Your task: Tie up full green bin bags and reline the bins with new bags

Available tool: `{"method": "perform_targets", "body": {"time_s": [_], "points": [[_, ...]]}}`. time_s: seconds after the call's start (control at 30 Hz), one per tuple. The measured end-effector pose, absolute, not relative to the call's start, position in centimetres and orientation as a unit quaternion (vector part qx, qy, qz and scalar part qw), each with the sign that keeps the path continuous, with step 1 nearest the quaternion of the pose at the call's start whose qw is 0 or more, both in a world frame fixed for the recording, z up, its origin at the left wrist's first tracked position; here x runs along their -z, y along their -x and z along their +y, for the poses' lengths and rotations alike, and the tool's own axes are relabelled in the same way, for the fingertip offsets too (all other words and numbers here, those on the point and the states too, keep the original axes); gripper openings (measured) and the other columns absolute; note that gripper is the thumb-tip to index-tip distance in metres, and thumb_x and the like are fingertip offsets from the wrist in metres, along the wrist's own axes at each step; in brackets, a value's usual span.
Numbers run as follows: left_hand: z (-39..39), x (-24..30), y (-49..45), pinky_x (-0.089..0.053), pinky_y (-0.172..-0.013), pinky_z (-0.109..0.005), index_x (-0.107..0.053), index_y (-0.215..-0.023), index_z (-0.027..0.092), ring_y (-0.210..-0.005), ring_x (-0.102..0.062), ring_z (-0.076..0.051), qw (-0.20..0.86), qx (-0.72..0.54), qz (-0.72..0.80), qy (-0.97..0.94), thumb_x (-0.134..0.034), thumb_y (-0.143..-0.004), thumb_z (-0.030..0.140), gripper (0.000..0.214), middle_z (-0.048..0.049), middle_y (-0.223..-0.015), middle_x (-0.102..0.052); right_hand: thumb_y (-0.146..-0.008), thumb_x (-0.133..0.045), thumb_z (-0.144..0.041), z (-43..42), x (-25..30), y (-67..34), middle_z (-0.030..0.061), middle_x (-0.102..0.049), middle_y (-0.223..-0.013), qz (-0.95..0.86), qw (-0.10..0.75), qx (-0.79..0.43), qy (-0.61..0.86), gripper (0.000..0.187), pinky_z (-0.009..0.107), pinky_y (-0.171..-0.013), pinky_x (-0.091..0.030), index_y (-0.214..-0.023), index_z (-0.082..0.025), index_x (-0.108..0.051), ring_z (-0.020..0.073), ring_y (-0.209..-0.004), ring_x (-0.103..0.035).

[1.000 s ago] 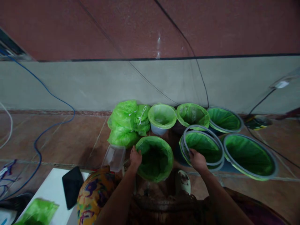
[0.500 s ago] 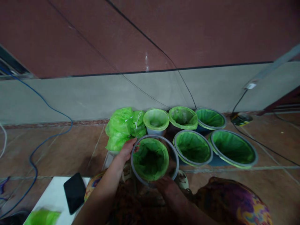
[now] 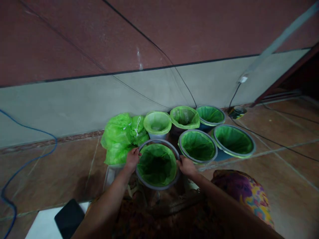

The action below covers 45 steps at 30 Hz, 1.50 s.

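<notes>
Both hands grip a grey plastic ring (image 3: 159, 188) at the mouth of a bin in front of me. Inside the ring shows a green bin liner (image 3: 153, 181), its lower part dark. My left hand (image 3: 132, 160) is closed on the ring's left side, thumb and fingers pinching the edge. On the opposite side, my right hand (image 3: 187, 166) has its fingers closed round the ring. The ring surrounds the liner's top; whether it is pressed fully onto the bin cannot be seen. The bin's body is mostly hidden below.
Several green-lined bins (image 3: 198, 161) stand to the right and behind, by the wall (image 3: 74, 109). Left of them lie tied green bags (image 3: 117, 132). A black tablet-like object (image 3: 69, 217) rests on a white surface (image 3: 45, 225). Blue (image 3: 27, 162) and black cables (image 3: 276, 144) cross the floor.
My right hand has moved from the ring's near edge up to its right side. The ring has shifted and now sits more evenly around the liner. The camera view has turned right.
</notes>
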<state>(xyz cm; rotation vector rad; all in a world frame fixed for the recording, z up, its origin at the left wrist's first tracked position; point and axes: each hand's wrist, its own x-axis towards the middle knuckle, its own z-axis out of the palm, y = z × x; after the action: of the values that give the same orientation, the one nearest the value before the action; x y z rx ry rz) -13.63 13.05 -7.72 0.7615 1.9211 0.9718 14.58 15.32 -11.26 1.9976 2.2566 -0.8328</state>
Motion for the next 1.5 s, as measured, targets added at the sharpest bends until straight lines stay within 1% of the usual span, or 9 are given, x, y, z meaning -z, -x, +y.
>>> {"method": "perform_targets", "body": {"time_s": [0.1, 0.2, 0.3, 0.43, 0.67, 0.9, 1.07, 1.33, 1.5], "points": [[13.7, 8.6, 14.4, -0.042, -0.050, -0.022, -0.061, -0.115, 0.012, -0.048, -0.052, -0.010, 0.424, -0.305, 0.782, -0.339, -0.040, -0.093, 0.026, 0.033, -0.0024, -0.073, -0.064, -0.093, -0.047, -0.028, 16.5, 12.1, -13.8, 0.0159, -0.071, -0.105, 0.729, 0.037, 0.254, -0.635, 0.032, 0.028, -0.083, -0.043, -0.114, -0.009, -0.061, 0.0246, -0.101, -0.066], [14.1, 9.2, 15.0, -0.047, -0.065, -0.025, -0.065, -0.110, 0.013, -0.071, -0.065, -0.016, 0.348, -0.152, 0.812, -0.443, -0.042, -0.092, 0.023, 0.031, -0.0081, -0.085, -0.071, -0.093, -0.048, -0.028, 17.5, 12.6, -13.4, 0.0159, -0.071, -0.106, 0.730, 0.055, 0.244, -0.636, 0.031, 0.028, -0.082, -0.042, -0.114, -0.010, -0.062, 0.0245, -0.102, -0.066], [14.2, 9.7, 15.4, -0.047, -0.076, -0.026, -0.070, -0.104, 0.016, -0.093, -0.067, -0.021, 0.249, -0.034, 0.820, -0.513, -0.046, -0.089, 0.023, 0.029, -0.0098, -0.099, -0.073, -0.093, -0.049, -0.028, 18.1, 13.5, -13.2, 0.0150, -0.072, -0.105, 0.737, 0.061, 0.239, -0.629, 0.031, 0.027, -0.081, -0.042, -0.115, -0.011, -0.062, 0.0241, -0.102, -0.066], [13.9, 10.4, 15.5, -0.047, -0.080, -0.026, -0.071, -0.106, 0.018, -0.099, -0.067, -0.021, 0.230, 0.033, 0.818, -0.526, -0.044, -0.090, 0.025, 0.032, -0.0088, -0.103, -0.073, -0.093, -0.047, -0.028, 18.2, 15.0, -12.8, 0.0141, -0.073, -0.102, 0.736, 0.075, 0.230, -0.633, 0.031, 0.026, -0.079, -0.042, -0.114, -0.011, -0.063, 0.0235, -0.100, -0.067], [13.5, 11.3, 15.0, -0.047, -0.090, -0.027, -0.068, -0.116, 0.013, -0.109, -0.064, -0.022, 0.207, 0.061, 0.828, -0.518, -0.045, -0.090, 0.021, 0.035, -0.0134, -0.115, -0.070, -0.096, -0.040, -0.028, 17.7, 15.8, -12.0, 0.0128, -0.072, -0.105, 0.738, 0.093, 0.225, -0.629, 0.031, 0.026, -0.078, -0.043, -0.111, -0.012, -0.063, 0.0219, -0.099, -0.067], [13.4, 12.2, 15.1, -0.047, -0.092, -0.026, -0.067, -0.115, 0.013, -0.111, -0.064, -0.021, 0.205, 0.069, 0.827, -0.519, -0.043, -0.091, 0.022, 0.035, -0.0131, -0.116, -0.070, -0.099, -0.035, -0.026, 17.6, 15.5, -11.3, 0.0160, -0.071, -0.106, 0.753, 0.132, 0.206, -0.611, 0.034, 0.028, -0.078, -0.046, -0.114, -0.008, -0.059, 0.0229, -0.099, -0.068], [13.5, 13.0, 14.8, -0.048, -0.088, -0.027, -0.067, -0.113, 0.012, -0.108, -0.065, -0.023, 0.204, 0.063, 0.837, -0.503, -0.045, -0.091, 0.020, 0.033, -0.0144, -0.113, -0.070, -0.098, -0.033, -0.020, 17.6, 15.3, -11.0, 0.0185, -0.071, -0.100, 0.764, 0.169, 0.196, -0.591, 0.035, 0.030, -0.075, -0.049, -0.116, -0.007, -0.059, 0.0235, -0.095, -0.069], [13.6, 14.2, 14.6, -0.049, -0.086, -0.033, -0.070, -0.108, 0.015, -0.107, -0.065, -0.027, 0.240, 0.036, 0.861, -0.447, -0.049, -0.089, 0.021, 0.028, -0.0159, -0.114, -0.069, -0.097, -0.033, -0.018, 17.4, 16.0, -11.3, 0.0187, -0.070, -0.099, 0.773, 0.152, 0.196, -0.584, 0.035, 0.030, -0.079, -0.050, -0.114, -0.008, -0.062, 0.0238, -0.096, -0.069], [13.7, 14.4, 14.5, -0.051, -0.085, -0.036, -0.071, -0.106, 0.014, -0.105, -0.066, -0.029, 0.255, 0.022, 0.867, -0.427, -0.049, -0.088, 0.022, 0.029, -0.0169, -0.112, -0.070, -0.096, -0.034, -0.016, 17.4, 16.9, -11.4, 0.0210, -0.070, -0.097, 0.766, 0.150, 0.199, -0.593, 0.033, 0.032, -0.076, -0.050, -0.114, -0.005, -0.060, 0.0257, -0.094, -0.070]]}}
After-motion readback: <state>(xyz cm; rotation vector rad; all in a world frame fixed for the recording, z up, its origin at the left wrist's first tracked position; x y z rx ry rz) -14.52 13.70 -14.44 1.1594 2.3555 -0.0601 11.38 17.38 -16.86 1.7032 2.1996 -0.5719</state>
